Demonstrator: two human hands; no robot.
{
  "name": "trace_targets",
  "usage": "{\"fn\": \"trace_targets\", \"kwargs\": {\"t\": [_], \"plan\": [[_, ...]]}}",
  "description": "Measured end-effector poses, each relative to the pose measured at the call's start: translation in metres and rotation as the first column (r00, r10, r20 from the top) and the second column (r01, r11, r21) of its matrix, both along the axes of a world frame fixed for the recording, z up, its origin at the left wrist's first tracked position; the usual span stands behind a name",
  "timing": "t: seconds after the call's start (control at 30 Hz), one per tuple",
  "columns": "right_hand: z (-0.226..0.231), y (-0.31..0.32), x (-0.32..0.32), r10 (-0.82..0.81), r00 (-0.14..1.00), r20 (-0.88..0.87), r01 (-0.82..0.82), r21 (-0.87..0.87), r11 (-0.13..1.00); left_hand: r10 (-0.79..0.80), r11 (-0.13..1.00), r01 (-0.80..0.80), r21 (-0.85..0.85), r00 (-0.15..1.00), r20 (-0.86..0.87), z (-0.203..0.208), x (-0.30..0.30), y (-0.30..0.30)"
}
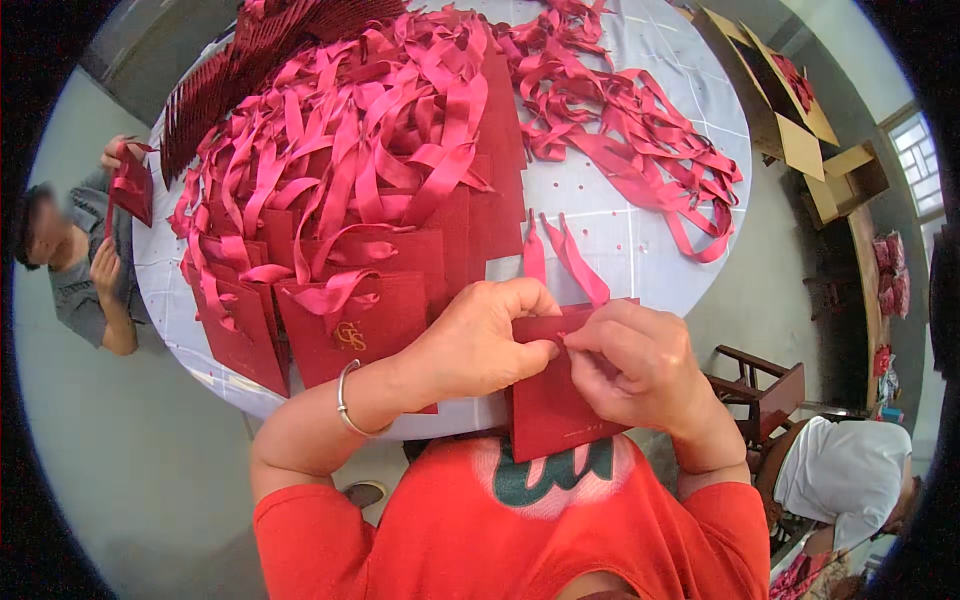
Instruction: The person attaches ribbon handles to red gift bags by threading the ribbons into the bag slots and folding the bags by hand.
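Observation:
A dark red paper gift bag (548, 405) is upright at the table's near edge, close to my chest. My left hand (490, 335) grips its top edge, thumb and index finger curled over the rim. At the same rim, the fingers of my right hand (640, 360) are pinched on a small bit of pink ribbon against the bag's front. Two loose ends of pink ribbon (575, 262) stick up beyond the bag onto the tablecloth. The fingertips partly hide where the ribbon meets the bag.
Many finished-looking red bags (365, 312) with ribbon handles crowd the round table's left side. A heap of loose ribbons (630, 130) lies far right on the white tablecloth (600, 225). One person (80, 255) holds a bag at left; another (845, 475) sits lower right. Cardboard boxes (845, 185) stand beyond.

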State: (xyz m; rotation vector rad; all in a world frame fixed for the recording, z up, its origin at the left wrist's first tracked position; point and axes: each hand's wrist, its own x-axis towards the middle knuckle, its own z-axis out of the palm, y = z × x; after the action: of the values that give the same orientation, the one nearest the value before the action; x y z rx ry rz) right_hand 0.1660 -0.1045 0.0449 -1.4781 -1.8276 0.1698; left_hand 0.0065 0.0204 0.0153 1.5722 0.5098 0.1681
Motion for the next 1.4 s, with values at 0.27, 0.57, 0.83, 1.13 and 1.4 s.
{"fn": "trace_targets", "kwargs": {"t": [0.27,0.57,0.83,1.13,1.4], "plan": [[0.001,-0.002,-0.001,-0.007,1.000,-0.006,0.007,-0.021,1.000,0.006,0.993,-0.002,0.121,1.000,-0.031,0.008,0.000,0.001],[0.000,-0.003,0.000,0.005,1.000,-0.004,-0.005,-0.031,1.000,0.017,0.990,-0.012,0.139,0.999,-0.034,0.003,0.000,0.000],[0.000,0.001,0.000,0.010,1.000,0.010,-0.009,-0.119,0.993,0.004,0.987,-0.010,0.159,0.999,0.036,-0.014,-0.001,0.000],[0.004,0.005,-0.016,-0.110,0.970,0.218,0.165,-0.254,0.953,-0.007,0.990,0.005,0.142,1.000,0.013,-0.020,0.003,0.000],[-0.005,0.009,-0.020,-0.102,0.981,0.164,0.155,-0.350,0.924,-0.006,0.981,0.005,0.194,1.000,0.003,-0.029,0.002,0.003]]}}
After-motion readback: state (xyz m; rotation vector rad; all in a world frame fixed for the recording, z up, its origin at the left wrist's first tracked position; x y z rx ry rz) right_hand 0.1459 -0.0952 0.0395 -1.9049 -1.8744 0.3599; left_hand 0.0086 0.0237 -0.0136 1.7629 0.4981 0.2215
